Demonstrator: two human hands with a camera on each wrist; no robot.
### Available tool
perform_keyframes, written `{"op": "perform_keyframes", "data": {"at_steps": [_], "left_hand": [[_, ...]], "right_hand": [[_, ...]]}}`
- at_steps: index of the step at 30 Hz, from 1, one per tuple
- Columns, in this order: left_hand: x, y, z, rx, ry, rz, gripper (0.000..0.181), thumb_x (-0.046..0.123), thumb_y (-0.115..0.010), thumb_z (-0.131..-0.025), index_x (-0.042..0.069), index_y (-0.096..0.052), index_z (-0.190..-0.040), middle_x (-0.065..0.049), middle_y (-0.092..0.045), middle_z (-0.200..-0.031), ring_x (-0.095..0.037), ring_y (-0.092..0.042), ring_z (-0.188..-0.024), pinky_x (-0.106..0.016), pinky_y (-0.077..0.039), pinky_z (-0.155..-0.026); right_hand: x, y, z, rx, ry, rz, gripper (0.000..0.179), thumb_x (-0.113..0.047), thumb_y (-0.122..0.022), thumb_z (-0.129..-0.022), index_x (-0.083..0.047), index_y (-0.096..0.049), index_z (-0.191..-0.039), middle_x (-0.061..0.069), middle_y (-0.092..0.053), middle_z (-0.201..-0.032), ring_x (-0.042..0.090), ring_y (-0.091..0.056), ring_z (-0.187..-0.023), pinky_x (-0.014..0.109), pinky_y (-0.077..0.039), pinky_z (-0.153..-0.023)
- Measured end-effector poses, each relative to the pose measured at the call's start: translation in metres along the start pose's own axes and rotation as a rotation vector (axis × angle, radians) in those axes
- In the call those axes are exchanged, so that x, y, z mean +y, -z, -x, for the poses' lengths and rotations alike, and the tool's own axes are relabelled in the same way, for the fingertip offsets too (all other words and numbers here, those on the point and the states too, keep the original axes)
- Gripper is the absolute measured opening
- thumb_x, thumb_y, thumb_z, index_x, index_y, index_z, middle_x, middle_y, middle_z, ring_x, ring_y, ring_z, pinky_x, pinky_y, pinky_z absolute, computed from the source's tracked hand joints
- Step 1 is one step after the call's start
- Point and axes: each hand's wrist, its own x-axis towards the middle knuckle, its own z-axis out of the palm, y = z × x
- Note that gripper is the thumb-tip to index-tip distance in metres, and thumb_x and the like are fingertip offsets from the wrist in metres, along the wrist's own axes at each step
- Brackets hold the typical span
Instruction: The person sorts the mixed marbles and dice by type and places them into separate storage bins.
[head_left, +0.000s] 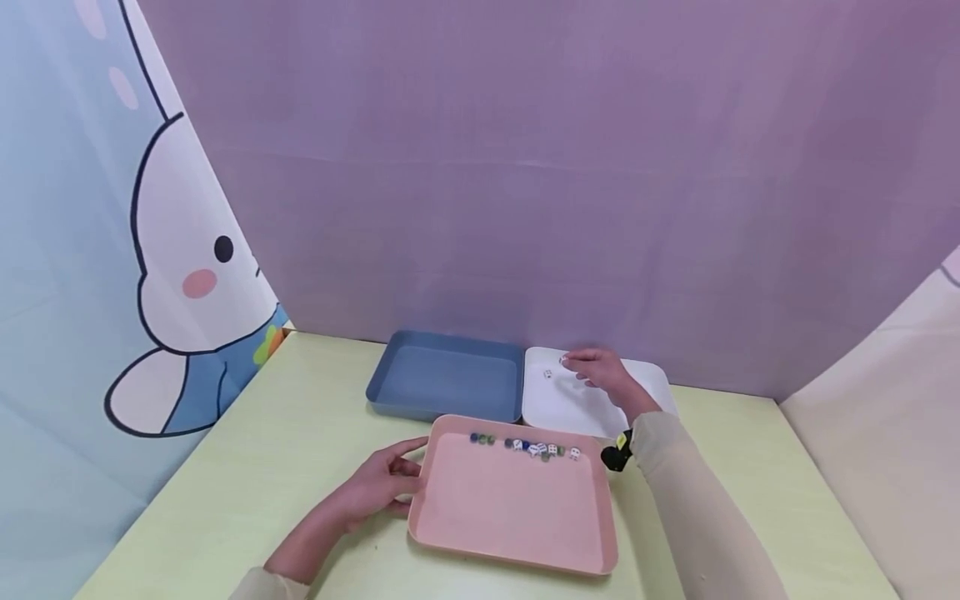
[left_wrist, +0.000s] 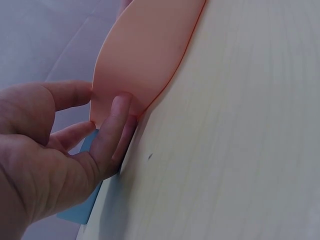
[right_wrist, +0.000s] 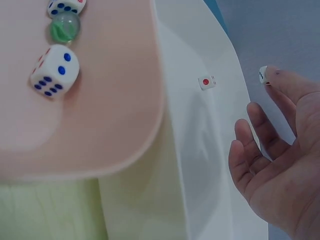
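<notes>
My right hand (head_left: 600, 371) is over the white tray (head_left: 652, 379), pinching a white die (right_wrist: 263, 75) between thumb and index finger while the other fingers stay loosely bent. One die (right_wrist: 206, 82) with a red pip lies in that tray. At the left wall of the pink tray (head_left: 510, 517), my left hand (head_left: 378, 483) rests its fingertips on the rim and outer side. Along the pink tray's far side lie several dice (head_left: 574, 453) and glass marbles (head_left: 482, 438). In the right wrist view a green-swirled marble (right_wrist: 65, 27) sits between two dice.
A blue tray (head_left: 442, 379) stands behind the pink one, side by side with the white tray. All three are on a pale yellow wooden table (head_left: 315, 392). A purple curtain (head_left: 525, 208) hangs behind, and a cartoon-printed cloth (head_left: 195, 275) is at the left.
</notes>
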Motion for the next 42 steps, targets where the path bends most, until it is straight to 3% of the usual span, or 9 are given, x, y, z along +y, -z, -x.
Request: {"op": "perform_keyframes", "data": {"at_steps": [7,12,20,25,31,37,42], "left_hand": [[0.0,-0.001,0.0,0.008,0.006,-0.019,0.067,0.004,-0.065,-0.09,0.005,-0.034,-0.15,-0.024,-0.054,-0.109,-0.03,-0.062,-0.094,-0.044,-0.058,-0.07],[0.002,-0.002,0.0,0.016,-0.003,-0.017,0.068,0.002,-0.065,-0.09,0.004,-0.034,-0.15,-0.025,-0.054,-0.109,-0.03,-0.062,-0.093,-0.045,-0.058,-0.071],[0.003,-0.004,0.002,0.014,-0.005,-0.023,0.068,0.003,-0.065,-0.09,0.004,-0.034,-0.15,-0.025,-0.054,-0.111,-0.029,-0.061,-0.095,-0.045,-0.058,-0.071],[0.003,-0.005,0.004,0.025,-0.007,-0.022,0.067,0.002,-0.065,-0.089,0.002,-0.035,-0.149,-0.024,-0.053,-0.11,-0.028,-0.061,-0.094,-0.046,-0.058,-0.071],[0.0,-0.004,0.002,0.028,-0.019,-0.039,0.065,0.003,-0.066,-0.088,0.0,-0.037,-0.147,-0.022,-0.054,-0.108,-0.026,-0.06,-0.093,-0.046,-0.058,-0.071],[-0.001,-0.003,0.002,0.021,-0.025,-0.033,0.065,0.003,-0.066,-0.088,-0.001,-0.036,-0.147,-0.022,-0.054,-0.108,-0.026,-0.06,-0.094,-0.045,-0.058,-0.072],[-0.001,-0.004,0.004,0.026,-0.025,-0.028,0.066,0.002,-0.066,-0.088,-0.002,-0.036,-0.147,-0.022,-0.054,-0.109,-0.025,-0.06,-0.094,-0.045,-0.058,-0.073]], "right_hand": [[0.008,0.004,0.0,0.069,-0.015,0.055,0.039,-0.022,-0.069,-0.092,-0.001,-0.063,-0.123,0.016,-0.062,-0.12,0.037,-0.058,-0.106,0.048,-0.047,-0.093],[0.008,0.01,0.007,0.078,0.025,0.077,0.034,-0.019,-0.066,-0.093,0.002,-0.063,-0.12,0.017,-0.063,-0.116,0.037,-0.058,-0.103,0.048,-0.048,-0.09],[0.0,0.019,0.03,0.052,0.071,0.087,0.036,-0.019,-0.066,-0.093,0.005,-0.063,-0.119,0.016,-0.061,-0.119,0.04,-0.057,-0.103,0.049,-0.048,-0.09],[-0.005,0.016,0.047,0.052,0.118,0.132,0.033,-0.016,-0.068,-0.091,0.005,-0.064,-0.116,0.014,-0.064,-0.11,0.038,-0.059,-0.1,0.046,-0.05,-0.085],[-0.014,0.004,0.067,0.08,0.263,0.313,0.015,-0.012,-0.07,-0.088,-0.003,-0.072,-0.1,0.004,-0.068,-0.093,0.021,-0.061,-0.086,0.033,-0.051,-0.071],[-0.038,-0.018,0.09,0.049,0.404,0.554,0.01,-0.012,-0.071,-0.087,-0.007,-0.073,-0.095,0.004,-0.069,-0.09,0.022,-0.063,-0.083,0.036,-0.053,-0.07],[-0.057,-0.039,0.104,0.022,0.455,0.711,0.011,-0.015,-0.073,-0.086,-0.01,-0.074,-0.096,0.002,-0.069,-0.094,0.023,-0.063,-0.089,0.039,-0.053,-0.077]]}}
